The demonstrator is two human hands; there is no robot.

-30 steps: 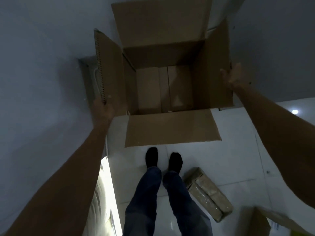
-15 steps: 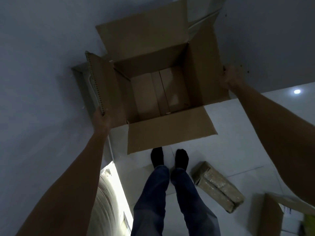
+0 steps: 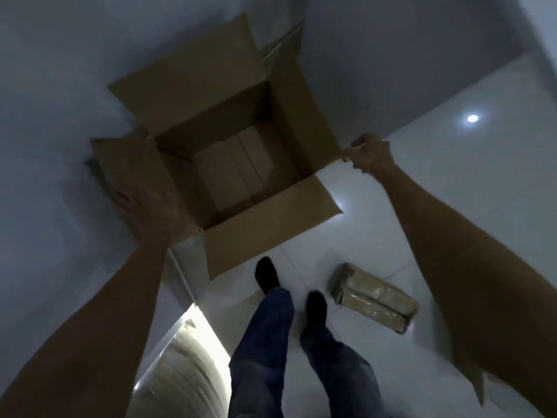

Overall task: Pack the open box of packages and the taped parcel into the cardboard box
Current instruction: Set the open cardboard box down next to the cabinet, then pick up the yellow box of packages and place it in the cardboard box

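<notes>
Cardboard box [image 3: 241, 176]: stands on the white tiled floor [image 3: 452, 188], tight against the wall corner, all four top flaps folded outward. The interior is dim; only the bottom panels show inside.
Near flap [image 3: 271, 227]: lies spread toward the person's feet.
Far flap [image 3: 187, 82]: leans back against the wall.
Left hand [image 3: 147, 206]: rests palm-down on the left flap [image 3: 132, 164], fingers spread flat. The grip is open and presses rather than pinches; it is blurred.
Right hand [image 3: 369, 153]: closed on the near corner of the right flap [image 3: 301, 110], thumb and fingers pinching the cardboard edge.
Taped parcel [image 3: 373, 297]: lies on the floor, outside the cardboard box, just right of the right foot [image 3: 315, 306] and well apart from both hands. It is a long brown block wrapped in shiny clear tape, set at an angle to the tile joints.
Open box of packages [image 3: 470, 372]: only one cardboard flap shows at the lower right edge of the view, behind the right forearm. Its contents cannot be made out.
Person: stands just in front of the near flap, in blue jeans and dark socks, the left foot [image 3: 266, 274] close to the flap edge.
Lower left: a pale ribbed object [image 3: 180, 375], brightly lit, stands beside the left leg.
</notes>
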